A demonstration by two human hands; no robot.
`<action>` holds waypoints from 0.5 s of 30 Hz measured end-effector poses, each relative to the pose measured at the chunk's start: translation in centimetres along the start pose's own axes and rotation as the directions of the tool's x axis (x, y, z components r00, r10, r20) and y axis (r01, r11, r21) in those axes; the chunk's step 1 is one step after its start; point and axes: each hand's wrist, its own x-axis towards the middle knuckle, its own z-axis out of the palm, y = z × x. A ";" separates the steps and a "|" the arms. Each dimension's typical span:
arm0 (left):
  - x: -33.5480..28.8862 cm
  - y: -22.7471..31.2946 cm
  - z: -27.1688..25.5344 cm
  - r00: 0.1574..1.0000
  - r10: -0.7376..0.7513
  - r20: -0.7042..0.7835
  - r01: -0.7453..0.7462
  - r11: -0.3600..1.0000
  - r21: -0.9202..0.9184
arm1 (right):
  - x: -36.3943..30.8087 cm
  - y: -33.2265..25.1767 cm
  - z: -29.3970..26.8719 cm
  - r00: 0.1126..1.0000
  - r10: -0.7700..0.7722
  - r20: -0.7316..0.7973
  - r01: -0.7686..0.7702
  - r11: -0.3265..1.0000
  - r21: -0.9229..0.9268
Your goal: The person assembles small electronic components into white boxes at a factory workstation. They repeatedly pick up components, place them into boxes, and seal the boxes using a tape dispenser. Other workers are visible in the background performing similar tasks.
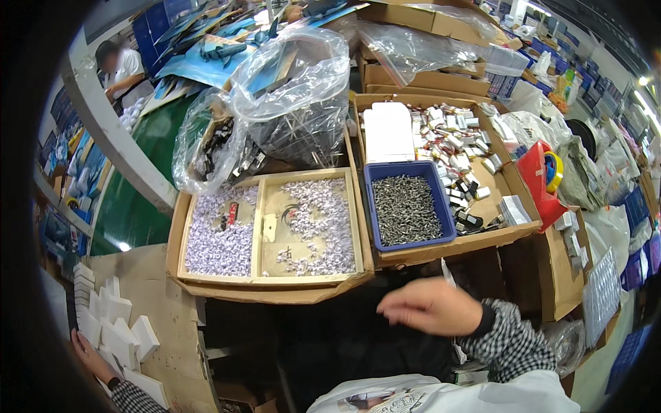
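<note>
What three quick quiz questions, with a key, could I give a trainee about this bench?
1. Which hand is nearer the white boxes at lower left?
2. True or false: the blue bin holds many small metallic parts.
3. How many compartments does the wooden tray have?

Key: 1. The left hand. 2. True. 3. Two.

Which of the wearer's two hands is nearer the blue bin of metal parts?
The right hand, just below the blue bin in the picture; the left hand is far off at lower left, by the white boxes.
</note>
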 end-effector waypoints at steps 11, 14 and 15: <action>-18.2 37.0 5.7 0.578 0.645 0.499 -0.266 0.727 -0.633 | 15.4 6.9 -15.1 0.759 0.324 -0.565 -0.622 0.617 -0.482; -20.6 41.6 5.2 0.453 0.772 0.445 -0.195 0.573 -0.796 | 16.5 8.9 -15.9 0.748 0.439 -0.498 -0.659 0.581 -0.477; -21.0 42.6 5.3 0.426 0.803 0.416 -0.193 0.530 -0.826 | 16.6 9.5 -16.4 0.761 0.463 -0.455 -0.643 0.635 -0.428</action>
